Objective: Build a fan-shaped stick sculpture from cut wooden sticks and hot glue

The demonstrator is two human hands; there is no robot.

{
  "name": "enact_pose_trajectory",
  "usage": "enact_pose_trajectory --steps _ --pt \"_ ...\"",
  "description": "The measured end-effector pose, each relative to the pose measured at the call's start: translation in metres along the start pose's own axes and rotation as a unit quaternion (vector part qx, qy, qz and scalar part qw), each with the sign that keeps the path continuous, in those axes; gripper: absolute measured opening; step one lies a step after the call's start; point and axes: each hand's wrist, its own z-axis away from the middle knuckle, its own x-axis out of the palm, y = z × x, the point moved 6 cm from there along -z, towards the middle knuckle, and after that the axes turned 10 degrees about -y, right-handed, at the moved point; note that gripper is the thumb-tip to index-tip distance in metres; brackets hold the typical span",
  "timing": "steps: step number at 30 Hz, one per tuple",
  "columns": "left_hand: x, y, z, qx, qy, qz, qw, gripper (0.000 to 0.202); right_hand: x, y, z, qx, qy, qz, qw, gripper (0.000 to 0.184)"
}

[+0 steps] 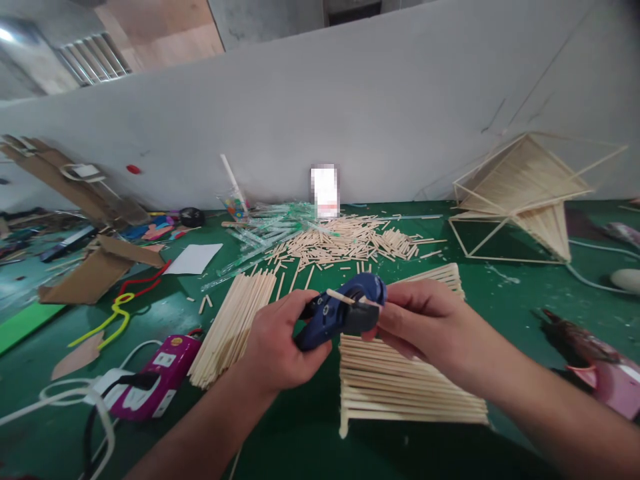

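Note:
My left hand (pixel 283 343) is wrapped round a dark blue hand tool (pixel 325 327) with a black jaw, held up above the table. A thin wooden stick (pixel 341 297) lies across the tool's jaw, its short end sticking out to the left. At the jaw's right side, my right hand (pixel 420 320) pinches in line with that stick; the tool and fingers hide the gripped part. Beneath my right hand lies a panel of sticks (pixel 400 387) set side by side. A bundle of long sticks (pixel 235 320) rests left of my left hand.
Behind my hands, short cut sticks (pixel 345 240) lie heaped beside clear plastic sleeves (pixel 275 223). A stick-built frame (pixel 520 200) stands back right. A pink glue gun (pixel 600 373) is at right. A magenta power strip (pixel 160 377) with cables and a cardboard piece (pixel 95 273) are left.

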Motion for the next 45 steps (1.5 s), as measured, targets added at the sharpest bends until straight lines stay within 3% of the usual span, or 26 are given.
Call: enact_pose_trajectory --steps 3,6,10,13,16,20,23,26,29,32,34,39,45 --pt "0.002 -0.003 -0.001 -0.037 -0.003 -0.006 0.999 0.023 -0.004 -0.014 0.006 -0.079 0.145 0.21 0.964 0.025" --pt "0.002 -0.002 0.0 -0.026 0.009 -0.012 1.0 0.025 0.002 -0.018 0.011 -0.15 0.181 0.291 0.927 0.021" --pt "0.0 -0.002 0.002 0.005 0.017 -0.021 1.0 0.035 0.002 -0.009 0.008 -0.109 0.142 0.231 0.956 0.028" --pt "0.0 -0.003 0.003 0.028 0.014 -0.029 0.999 0.042 0.002 -0.001 0.002 -0.061 0.064 0.128 0.988 0.032" --pt "0.002 -0.002 0.003 0.039 0.012 -0.032 0.999 0.044 0.003 0.002 -0.001 -0.023 0.001 0.051 0.998 0.032" --pt "0.003 -0.001 0.003 0.042 0.006 -0.018 0.999 0.046 0.002 -0.004 0.001 -0.011 -0.01 0.061 0.998 0.031" --pt "0.002 -0.004 0.001 0.04 0.016 -0.007 0.999 0.051 -0.001 -0.015 0.004 -0.041 0.03 0.123 0.991 0.029" --pt "-0.005 -0.014 -0.001 0.029 0.086 -0.01 0.996 0.057 -0.009 -0.022 0.009 -0.062 0.123 0.224 0.965 0.027" --pt "-0.011 -0.03 -0.003 -0.005 0.168 -0.029 0.985 0.059 -0.012 -0.026 0.017 -0.105 0.213 0.364 0.9 0.024" --pt "-0.015 -0.044 -0.01 -0.04 0.196 -0.067 0.978 0.059 -0.002 -0.027 0.018 -0.147 0.213 0.47 0.844 0.024" --pt "-0.013 -0.051 -0.019 -0.061 0.172 -0.104 0.978 0.058 0.004 -0.026 0.018 -0.159 0.195 0.503 0.827 0.029" --pt "0.008 -0.061 -0.056 -0.11 0.047 -0.196 0.973 0.055 0.013 -0.028 0.018 -0.151 0.187 0.543 0.805 0.043" --pt "0.058 -0.061 -0.109 -0.092 -0.07 -0.236 0.965 0.063 0.018 -0.023 0.018 -0.13 0.174 0.531 0.819 0.035"
